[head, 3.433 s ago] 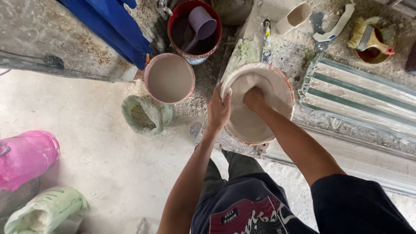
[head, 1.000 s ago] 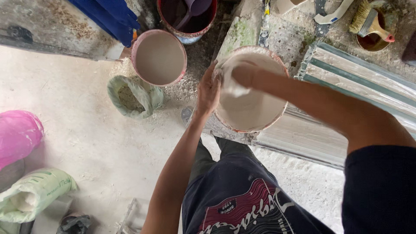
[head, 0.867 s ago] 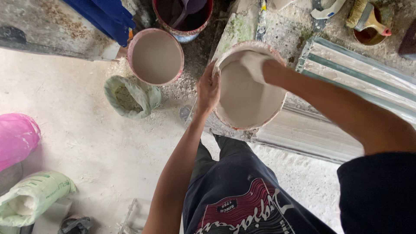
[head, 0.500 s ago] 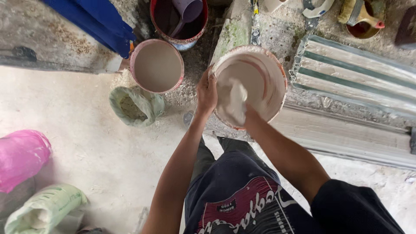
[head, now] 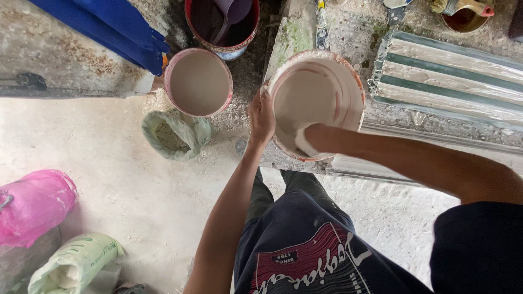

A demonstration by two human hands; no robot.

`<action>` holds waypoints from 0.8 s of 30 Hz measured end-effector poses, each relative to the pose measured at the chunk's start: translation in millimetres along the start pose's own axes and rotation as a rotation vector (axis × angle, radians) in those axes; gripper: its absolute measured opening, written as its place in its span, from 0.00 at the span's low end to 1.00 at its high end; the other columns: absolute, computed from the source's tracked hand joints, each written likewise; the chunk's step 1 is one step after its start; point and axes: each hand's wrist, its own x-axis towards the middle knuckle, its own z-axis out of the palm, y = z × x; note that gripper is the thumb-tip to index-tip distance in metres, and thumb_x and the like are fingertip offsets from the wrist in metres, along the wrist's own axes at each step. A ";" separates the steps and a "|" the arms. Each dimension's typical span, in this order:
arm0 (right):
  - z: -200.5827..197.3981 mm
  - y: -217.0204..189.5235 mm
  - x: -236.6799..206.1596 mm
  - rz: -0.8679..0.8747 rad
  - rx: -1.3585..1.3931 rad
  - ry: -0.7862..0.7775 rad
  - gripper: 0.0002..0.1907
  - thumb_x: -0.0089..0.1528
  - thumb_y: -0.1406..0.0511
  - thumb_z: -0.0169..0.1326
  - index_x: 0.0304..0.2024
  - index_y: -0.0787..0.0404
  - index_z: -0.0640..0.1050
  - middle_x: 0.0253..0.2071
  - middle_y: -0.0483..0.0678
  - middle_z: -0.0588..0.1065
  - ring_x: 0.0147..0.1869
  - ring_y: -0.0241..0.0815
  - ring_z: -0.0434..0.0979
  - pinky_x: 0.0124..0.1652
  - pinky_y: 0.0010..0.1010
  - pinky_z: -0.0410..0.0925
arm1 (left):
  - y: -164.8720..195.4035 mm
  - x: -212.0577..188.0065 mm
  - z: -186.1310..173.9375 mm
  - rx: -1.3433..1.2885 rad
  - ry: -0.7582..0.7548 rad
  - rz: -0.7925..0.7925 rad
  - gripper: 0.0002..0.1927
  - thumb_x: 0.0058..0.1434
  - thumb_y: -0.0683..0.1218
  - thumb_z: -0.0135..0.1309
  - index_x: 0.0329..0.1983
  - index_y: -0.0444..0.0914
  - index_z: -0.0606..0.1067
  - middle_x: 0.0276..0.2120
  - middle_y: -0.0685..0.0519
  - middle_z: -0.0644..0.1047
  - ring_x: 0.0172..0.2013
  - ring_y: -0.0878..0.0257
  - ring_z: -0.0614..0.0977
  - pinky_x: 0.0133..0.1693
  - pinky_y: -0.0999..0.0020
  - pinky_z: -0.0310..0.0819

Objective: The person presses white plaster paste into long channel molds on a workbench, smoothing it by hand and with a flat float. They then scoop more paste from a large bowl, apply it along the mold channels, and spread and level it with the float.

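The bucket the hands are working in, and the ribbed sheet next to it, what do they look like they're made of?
The bucket looks like plastic: a thin reddish rim, with inner walls coated in matte grey-white slurry. The left hand grips its rim; the right hand reaches inside, coated in the same paste. The ribbed sheet looks like corrugated metal: it is shiny and silvery, with green strips and a crusted edge.

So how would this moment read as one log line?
left hand: grips bucket rim | right hand: inside bucket, coated in pale mix | second bucket: on floor

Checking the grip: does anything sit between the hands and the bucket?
Nothing visible does. The left hand grips the rim of the round, pale-coated bucket; the right hand is inside, against its coated wall.
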 end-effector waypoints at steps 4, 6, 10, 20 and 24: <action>-17.7 20.0 -7.3 0.123 0.189 0.293 0.08 0.59 0.66 0.60 0.29 0.65 0.77 0.25 0.53 0.73 0.29 0.51 0.73 0.30 0.43 0.67 | 2.6 -0.3 -2.2 0.132 0.018 0.235 0.28 0.78 0.57 0.34 0.69 0.34 0.68 0.58 0.38 0.76 0.58 0.50 0.78 0.57 0.50 0.74; -17.0 9.0 13.8 0.134 0.375 0.631 0.08 0.58 0.66 0.60 0.28 0.65 0.77 0.25 0.53 0.73 0.28 0.50 0.72 0.30 0.43 0.67 | 2.4 0.0 -2.2 0.299 0.102 0.344 0.25 0.78 0.55 0.38 0.67 0.35 0.70 0.52 0.40 0.78 0.50 0.54 0.78 0.50 0.54 0.74; 1.2 -18.2 33.2 0.227 0.730 1.138 0.08 0.58 0.67 0.60 0.27 0.65 0.76 0.25 0.52 0.71 0.29 0.50 0.72 0.30 0.42 0.67 | 2.6 -5.4 0.2 0.263 0.227 0.130 0.19 0.69 0.52 0.54 0.52 0.33 0.70 0.35 0.46 0.67 0.33 0.60 0.69 0.34 0.59 0.70; -1.7 70.9 -115.7 0.341 0.095 0.945 0.27 0.60 0.53 0.61 0.50 0.70 0.77 0.40 0.60 0.77 0.40 0.57 0.79 0.39 0.47 0.73 | 16.8 -8.4 -6.3 0.533 0.173 -0.021 0.19 0.66 0.51 0.61 0.32 0.34 0.67 0.26 0.50 0.68 0.29 0.60 0.69 0.34 0.60 0.65; -3.1 138.4 -102.5 0.455 0.253 0.544 0.22 0.69 0.54 0.52 0.44 0.68 0.81 0.38 0.60 0.81 0.41 0.54 0.84 0.46 0.41 0.76 | 23.9 -21.3 13.1 0.509 0.117 0.126 0.15 0.68 0.44 0.55 0.35 0.33 0.63 0.29 0.51 0.64 0.31 0.64 0.67 0.34 0.62 0.65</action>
